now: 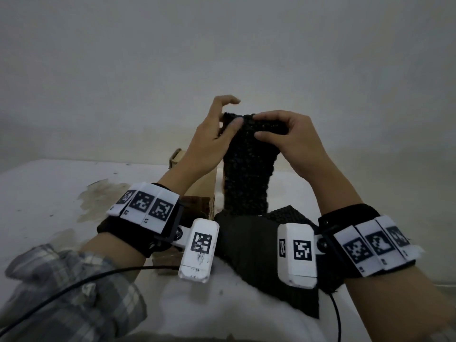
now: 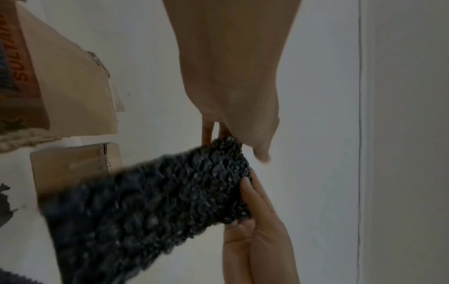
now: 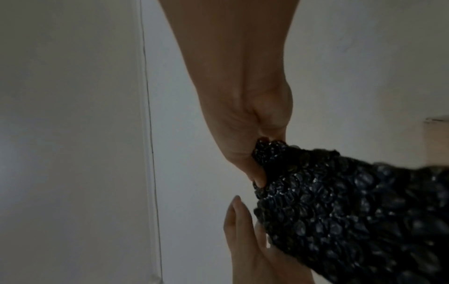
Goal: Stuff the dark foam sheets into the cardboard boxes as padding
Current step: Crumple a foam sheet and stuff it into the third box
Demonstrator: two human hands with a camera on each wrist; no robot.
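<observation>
Your left sleeve point(image 1: 74, 287) is plaid and pushed up, and a black cable point(image 1: 74, 285) runs across it toward the white wrist camera point(image 1: 198, 250). Under that arm the white surface point(image 1: 49, 188) carries a brownish stain point(image 1: 98, 198) near its left part.

Your left hand point(image 1: 209, 141) is raised above the surface. Its thumb presses the front of the dark foam sheet point(image 1: 246, 169) at the top left corner, with fingers behind the sheet; the forefinger arches free above the edge. From the right wrist view the fingers point(image 3: 240, 221) of this hand lie nearly straight against the sheet's back.

Just behind and below that hand stands a cardboard box point(image 1: 206, 186), partly hidden by your wrist. The left wrist view shows a second box with red lettering point(image 2: 21, 63) above a plain box point(image 2: 73, 165), both at the left of that picture.

The foam sheet hangs upright between both hands, its top edge bunched, its lower end reaching down to more dark foam sheets point(image 1: 259, 243) lying flat at the near edge of the surface, between your two wrists.

Your right hand point(image 1: 293, 141) grips the sheet's top right corner, thumb in front and curled fingers over the edge, pinching it firmly. A second wrist camera point(image 1: 297, 253) sits on that arm.
</observation>
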